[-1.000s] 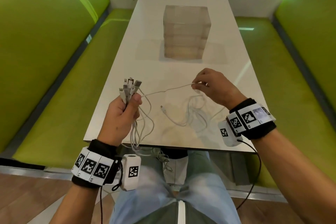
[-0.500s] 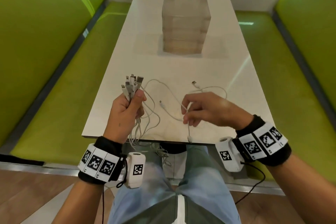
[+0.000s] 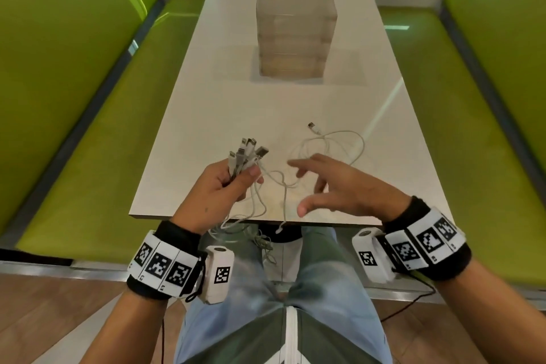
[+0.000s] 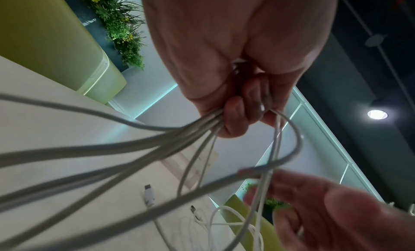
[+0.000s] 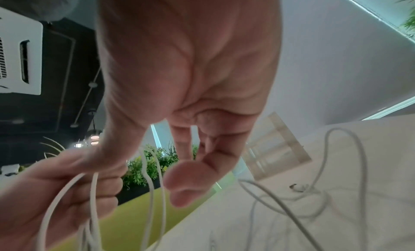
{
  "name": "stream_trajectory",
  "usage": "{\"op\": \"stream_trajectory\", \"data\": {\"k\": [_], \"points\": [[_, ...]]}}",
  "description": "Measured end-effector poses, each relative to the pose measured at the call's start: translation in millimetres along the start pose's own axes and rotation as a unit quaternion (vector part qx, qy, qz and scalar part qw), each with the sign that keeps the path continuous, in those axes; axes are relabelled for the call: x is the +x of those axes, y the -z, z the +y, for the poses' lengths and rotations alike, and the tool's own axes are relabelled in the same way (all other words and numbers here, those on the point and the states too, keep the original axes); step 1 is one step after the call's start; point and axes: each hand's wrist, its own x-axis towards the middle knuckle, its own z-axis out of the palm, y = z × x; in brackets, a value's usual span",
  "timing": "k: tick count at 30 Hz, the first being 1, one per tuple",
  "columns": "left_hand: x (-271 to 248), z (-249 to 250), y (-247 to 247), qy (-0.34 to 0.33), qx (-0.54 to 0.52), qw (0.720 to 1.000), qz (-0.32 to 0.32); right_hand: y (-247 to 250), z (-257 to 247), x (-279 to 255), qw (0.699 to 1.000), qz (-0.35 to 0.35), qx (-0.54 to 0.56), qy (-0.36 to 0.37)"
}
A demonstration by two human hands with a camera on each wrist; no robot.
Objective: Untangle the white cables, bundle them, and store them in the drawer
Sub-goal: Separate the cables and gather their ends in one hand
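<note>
My left hand [image 3: 236, 183] grips a bunch of white cables [image 3: 245, 156] just below their plugs, which stick up above the fist. The cables' lengths hang off the near table edge onto my lap. In the left wrist view the curled fingers [image 4: 238, 116] close round the strands [image 4: 134, 148]. My right hand [image 3: 313, 186] hovers just right of the left one, fingers spread, holding nothing. A loose white cable [image 3: 339, 142] lies coiled on the table beyond it, USB plug [image 3: 313, 127] pointing away. The clear drawer unit [image 3: 295, 32] stands mid-table, drawers closed.
The white table [image 3: 192, 127] is narrow, with green benches [image 3: 88, 127] on both sides. One cable end [image 3: 279, 229] dangles over the near edge. The right wrist view shows the spread right hand [image 5: 191, 157], the drawer unit [image 5: 276, 148] and the loose cable [image 5: 336, 183].
My right hand had pinched one cable and drawn it back toward me; it has now let go, opened, and moved closer to the left hand. The left hand keeps its grip.
</note>
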Motion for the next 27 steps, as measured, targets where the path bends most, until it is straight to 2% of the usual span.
{"op": "stream_trajectory", "data": {"k": [2,4,6,8,10,12,14,17,19,21,27], "points": [[-1,3,-2,0.005,0.027,0.998,-0.054,1,-10,0,0.998,0.021,0.046,0.042],[-2,7,-5,0.010,0.040,0.993,-0.114,-6,-19,3,0.993,0.015,0.093,0.074],[-4,12,-8,0.017,0.033,0.985,-0.170,-14,-23,6,0.986,-0.001,0.142,0.088],[-6,14,-7,0.019,0.019,0.980,-0.196,-18,-25,9,0.979,-0.009,0.187,0.084],[-6,9,-1,0.017,0.017,0.985,-0.168,-18,-24,10,0.976,-0.002,0.204,0.080],[-2,1,7,0.014,0.003,0.996,-0.087,-17,-20,9,0.977,0.014,0.199,0.073],[2,-2,12,0.003,-0.069,0.997,-0.018,-15,-12,7,0.985,0.003,0.165,0.057],[7,-2,17,-0.018,-0.175,0.984,0.030,-20,-1,4,0.994,-0.097,0.042,0.039],[9,-2,19,-0.031,-0.220,0.974,0.040,-28,5,4,0.983,-0.174,-0.055,0.020],[10,-1,19,-0.041,-0.240,0.969,0.039,-32,8,1,0.975,-0.205,-0.086,-0.005],[10,1,17,-0.051,-0.271,0.960,0.037,-21,11,-6,0.994,-0.106,0.012,-0.016]]}}
